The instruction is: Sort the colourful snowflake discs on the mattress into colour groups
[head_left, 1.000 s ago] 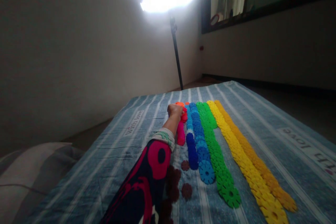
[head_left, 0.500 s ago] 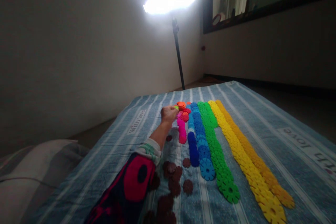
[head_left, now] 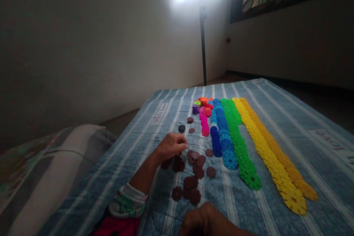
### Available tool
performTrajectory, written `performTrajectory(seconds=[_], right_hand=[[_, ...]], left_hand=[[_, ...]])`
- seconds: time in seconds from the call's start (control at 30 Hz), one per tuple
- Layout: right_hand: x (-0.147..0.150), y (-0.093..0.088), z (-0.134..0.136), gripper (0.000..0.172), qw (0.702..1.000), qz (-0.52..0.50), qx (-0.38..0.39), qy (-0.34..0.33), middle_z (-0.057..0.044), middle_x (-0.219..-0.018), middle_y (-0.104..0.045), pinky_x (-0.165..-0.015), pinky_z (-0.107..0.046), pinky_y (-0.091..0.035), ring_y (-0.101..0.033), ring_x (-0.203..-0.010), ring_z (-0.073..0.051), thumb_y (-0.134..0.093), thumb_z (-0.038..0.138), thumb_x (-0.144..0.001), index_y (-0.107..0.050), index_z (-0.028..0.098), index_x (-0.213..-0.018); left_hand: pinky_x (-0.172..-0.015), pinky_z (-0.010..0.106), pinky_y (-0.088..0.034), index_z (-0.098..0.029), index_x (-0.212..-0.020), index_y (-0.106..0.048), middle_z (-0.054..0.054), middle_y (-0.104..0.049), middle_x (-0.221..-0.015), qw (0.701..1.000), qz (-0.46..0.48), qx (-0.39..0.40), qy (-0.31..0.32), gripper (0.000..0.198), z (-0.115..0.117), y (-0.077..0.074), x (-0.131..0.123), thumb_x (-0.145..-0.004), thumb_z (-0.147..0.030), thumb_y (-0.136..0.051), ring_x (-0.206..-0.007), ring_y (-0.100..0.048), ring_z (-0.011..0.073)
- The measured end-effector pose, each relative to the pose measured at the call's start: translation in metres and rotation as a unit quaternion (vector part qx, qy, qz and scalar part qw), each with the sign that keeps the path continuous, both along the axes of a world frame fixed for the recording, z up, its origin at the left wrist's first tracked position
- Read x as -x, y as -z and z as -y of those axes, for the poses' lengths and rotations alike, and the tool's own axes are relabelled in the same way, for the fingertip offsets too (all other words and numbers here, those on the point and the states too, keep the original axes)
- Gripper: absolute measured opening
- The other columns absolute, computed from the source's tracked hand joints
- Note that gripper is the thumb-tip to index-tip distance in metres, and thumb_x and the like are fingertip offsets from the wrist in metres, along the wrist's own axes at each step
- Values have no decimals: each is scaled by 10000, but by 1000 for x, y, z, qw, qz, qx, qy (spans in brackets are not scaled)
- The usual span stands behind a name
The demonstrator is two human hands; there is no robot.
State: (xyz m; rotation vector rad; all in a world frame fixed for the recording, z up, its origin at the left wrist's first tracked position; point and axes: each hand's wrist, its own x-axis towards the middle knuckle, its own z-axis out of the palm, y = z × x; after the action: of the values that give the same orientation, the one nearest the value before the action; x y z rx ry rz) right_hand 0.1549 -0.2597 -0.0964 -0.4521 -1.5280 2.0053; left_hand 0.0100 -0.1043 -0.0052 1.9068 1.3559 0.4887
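Best to lift the brown discs (head_left: 198,172) singly by the rim, without nudging neighbours; find them loose and partly overlapped on the striped cloth (head_left: 139,134), mostly just beside the left hand (head_left: 172,145). Holds that hand low, knuckles up, with fingers curled toward the thumb; holds the right hand (head_left: 206,220) bent, cut off at the bottom edge. Cannot tell, for either grip, whether pinching anything
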Motion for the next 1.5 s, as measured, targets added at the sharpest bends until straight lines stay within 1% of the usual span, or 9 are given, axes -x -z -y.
performTrajectory(seconds=[0.1, 0.2, 0.33, 0.53, 0.73, 1.0, 1.17, 1.3, 1.5], right_hand=[[0, 1, 0, 579, 1000, -10, -4, -3, 31, -617, -504, -513, -175, -356, -458, -549, -48, -662, 715, -664, -599, 140, -680], [-5, -2, 2, 503, 1000, 5, -12, 0, 35, -609, -505, -502, -171, -332, -450, -540, -43, -660, 638, -731, -598, 141, -684], [-8, 2, 5, 404, 1000, 29, -3, -5, 39, -617, -528, -489, -164, -307, -450, -534, -40, -696, 534, -754, -630, 136, -741], [-8, 10, 7, 330, 1000, 25, -13, 2, 25, -642, -563, -518, -169, -332, -479, -562, -50, -709, 452, -773, -659, 126, -780], [-11, -2, 9, 258, 999, 31, 18, -3, 48, -606, -518, -474, -158, -298, -434, -523, -38, -707, 379, -782, -641, 129, -778], [-13, -17, 10, 262, 999, 7, 41, 5, 74, -545, -443, -438, -141, -282, -374, -468, -19, -702, 361, -779, -593, 134, -709], [-14, -17, 10, 250, 999, 20, 35, 10, 60, -565, -482, -441, -148, -288, -402, -482, -29, -708, 350, -769, -595, 133, -719], [-13, -16, 10, 286, 999, 14, 37, 6, 69, -556, -454, -450, -153, -285, -387, -479, -26, -714, 391, -767, -590, 138, -718], [-14, -17, 10, 291, 999, 11, 41, -1, 71, -546, -448, -444, -148, -280, -382, -476, -23, -718, 396, -768, -592, 138, -720]], left_hand=[[-493, 200, -359, -177, -659, -648, -49, -571, -535, 996, -42, 13, 79, 79, 3, -3, -2, -639, -251, -630, -488, -515, 102], [-552, 200, -372, -173, -715, -684, -34, -601, -615, 988, -99, -31, 111, 102, 5, -6, -6, -627, -213, -653, -587, -543, 114], [-625, 209, -401, -177, -855, -713, -9, -624, -775, 973, -162, -86, 141, 255, 7, -6, -8, -608, -239, -726, -695, -557, 131], [-675, 233, -419, -192, -1068, -682, 24, -596, -929, 941, -228, -112, 222, 443, 12, -7, -11, -628, -225, -732, -770, -547, 151], [-678, 230, -408, -211, -898, -683, 12, -556, -913, 928, -239, -117, 261, 239, 16, -6, -16, -661, -183, -670, -809, -530, 154], [-711, 239, -421, -195, -816, -686, 17, -574, -875, 934, -213, -122, 261, 134, 10, 2, -15, -685, -173, -665, -812, -545, 162], [-682, 224, -423, -173, -779, -678, 15, -594, -831, 939, -202, -107, 255, 104, 9, 0, -15, -674, -169, -684, -773, -564, 152], [-685, 229, -433, -162, -799, -675, 27, -630, -862, 950, -198, -114, 215, 139, 10, 1, -15, -664, -182, -701, -776, -581, 158], [-619, 221, -423, -153, -744, -653, 28, -661, -828, 964, -191, -92, 158, 76, 12, 0, -17, -672, -159, -677, -683, -592, 133]])
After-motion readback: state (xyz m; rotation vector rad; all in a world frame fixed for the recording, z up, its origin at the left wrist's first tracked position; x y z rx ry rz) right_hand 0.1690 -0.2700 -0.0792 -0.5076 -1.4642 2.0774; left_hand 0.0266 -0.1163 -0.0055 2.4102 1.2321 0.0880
